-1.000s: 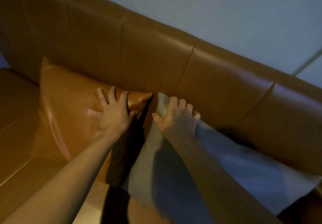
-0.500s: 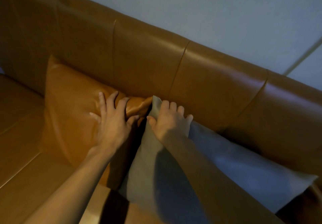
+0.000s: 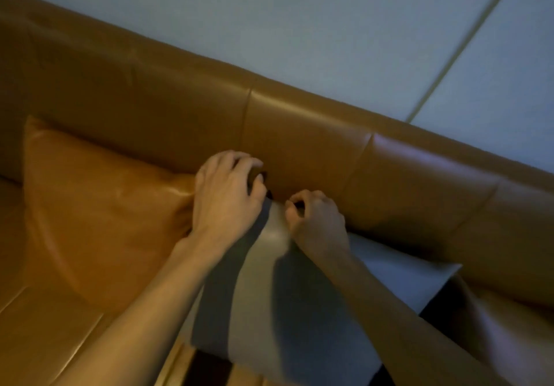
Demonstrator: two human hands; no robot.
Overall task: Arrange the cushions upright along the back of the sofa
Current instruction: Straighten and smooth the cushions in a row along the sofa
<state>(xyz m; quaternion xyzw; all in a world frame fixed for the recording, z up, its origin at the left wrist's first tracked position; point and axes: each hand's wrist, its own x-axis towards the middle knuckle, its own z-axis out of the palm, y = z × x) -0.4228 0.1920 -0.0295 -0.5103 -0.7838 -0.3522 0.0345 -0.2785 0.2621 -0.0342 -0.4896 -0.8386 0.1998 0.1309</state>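
A tan leather cushion (image 3: 99,205) leans against the sofa back (image 3: 299,136) on the left. My left hand (image 3: 227,193) curls over its upper right corner, fingers bent down behind it. To the right a grey fabric cushion (image 3: 275,301) leans on the same backrest. Its top left corner is pinched in my right hand (image 3: 314,220), whose fingers are closed on the fabric. The two cushions touch where my hands meet. Both forearms cover parts of the grey cushion.
The tan sofa seat (image 3: 45,325) runs along the lower left. Behind the backrest is a pale wall (image 3: 329,25) with a thin diagonal line at the right. Another tan cushion or armrest (image 3: 509,325) shows at the right edge.
My left hand went from lying flat on the tan cushion to curling over its corner. My right hand closed tighter on the grey cushion's corner. The view shifted left.
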